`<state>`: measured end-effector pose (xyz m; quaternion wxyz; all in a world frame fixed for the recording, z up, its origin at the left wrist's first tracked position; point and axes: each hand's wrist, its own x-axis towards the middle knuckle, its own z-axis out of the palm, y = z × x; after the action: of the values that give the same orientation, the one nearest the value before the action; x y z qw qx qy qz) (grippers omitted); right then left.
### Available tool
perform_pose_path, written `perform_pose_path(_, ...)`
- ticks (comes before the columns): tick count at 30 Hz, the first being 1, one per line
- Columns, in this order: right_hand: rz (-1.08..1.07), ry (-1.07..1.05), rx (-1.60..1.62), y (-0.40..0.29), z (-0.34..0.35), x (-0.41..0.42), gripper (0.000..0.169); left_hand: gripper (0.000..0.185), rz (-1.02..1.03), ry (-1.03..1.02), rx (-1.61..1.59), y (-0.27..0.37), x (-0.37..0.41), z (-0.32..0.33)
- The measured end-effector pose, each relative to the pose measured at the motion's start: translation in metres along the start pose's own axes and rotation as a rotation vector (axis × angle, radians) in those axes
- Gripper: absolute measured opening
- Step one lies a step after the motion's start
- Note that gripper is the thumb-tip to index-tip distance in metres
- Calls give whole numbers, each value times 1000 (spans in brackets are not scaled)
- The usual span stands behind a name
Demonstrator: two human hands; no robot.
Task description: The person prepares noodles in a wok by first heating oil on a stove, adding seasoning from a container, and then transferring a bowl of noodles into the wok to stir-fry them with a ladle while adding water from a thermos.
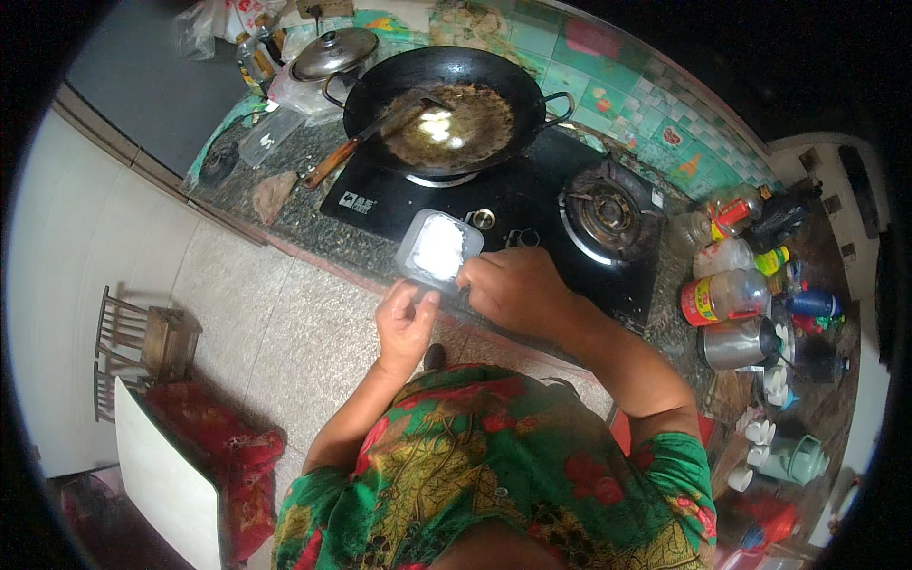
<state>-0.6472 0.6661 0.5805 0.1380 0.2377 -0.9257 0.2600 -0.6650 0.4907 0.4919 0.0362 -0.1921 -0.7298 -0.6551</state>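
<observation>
My left hand (405, 324) grips the near side of a translucent plastic container (407, 251) holding white powder (438, 248). At the container's right rim is my right hand (502, 288), its fingers closed around something small and dark, mostly hidden by the fingers. Beyond the container, a black wok (449, 68) sits on the left burner of the gas stove (385, 210), with yellowish liquid in its bottom. A metal spatula with a wooden handle (333, 162) rests across the wok's left rim, its blade in the liquid.
A metal lid (335, 55) and plastic bags lie left of the wok. A crumpled cloth (274, 197) is on the granite counter's left part. The right burner (605, 206) bears no pan. Bottles (723, 296), a metal pitcher (737, 343) and white cups (759, 432) crowd the right counter.
</observation>
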Motion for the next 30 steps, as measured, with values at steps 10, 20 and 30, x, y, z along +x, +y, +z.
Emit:
perform_pose_path(10,113,76,197,2,18,-7,5,8,75,3,92,6,0,9)
perform_pose_path(20,409,211,591,8,35,3,7,9,81,-15,119,3,9,9)
perform_pose_path(30,532,296,1050,22,33,1,8,14,-212,39,-113,-20,13,6)
